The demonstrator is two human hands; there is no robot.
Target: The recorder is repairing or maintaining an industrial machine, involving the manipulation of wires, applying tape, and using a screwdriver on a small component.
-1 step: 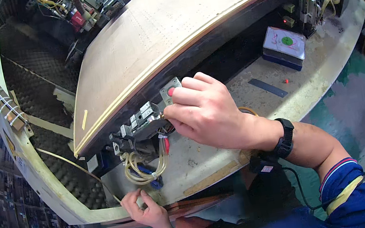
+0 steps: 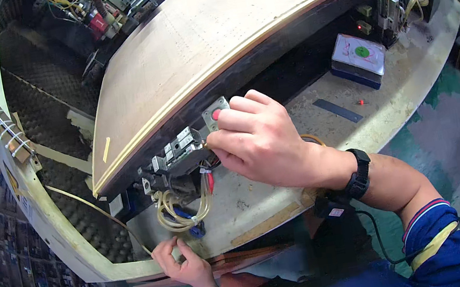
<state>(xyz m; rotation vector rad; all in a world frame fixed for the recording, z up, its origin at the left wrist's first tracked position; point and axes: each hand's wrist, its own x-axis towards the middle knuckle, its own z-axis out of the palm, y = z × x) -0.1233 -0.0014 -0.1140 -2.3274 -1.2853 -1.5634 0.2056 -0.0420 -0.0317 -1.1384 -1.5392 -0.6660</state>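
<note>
My right hand [image 2: 257, 142] is closed beside a small metal block with a round red button [image 2: 216, 115]. Its thumb and index finger pinch at the end of a valve block [image 2: 182, 148]; what lies between them is hidden. Below hang coiled clear tubes [image 2: 177, 210] and a red-tipped wire [image 2: 210, 182]. At the front rim of the pale bench [image 2: 254, 215], my left hand [image 2: 187, 266] rests with its fingers bent and thumb apart. The end of a thin pale tube [image 2: 95, 207] meets its fingertips; no grip on it shows.
A broad pale board [image 2: 235, 27] rises behind my hands. Right of my right hand are a dark metal strip [image 2: 337, 110], a tiny red piece [image 2: 362, 102] and a box with a green round label [image 2: 356, 55]. Dark bumpy foam [image 2: 52, 136] fills the left side.
</note>
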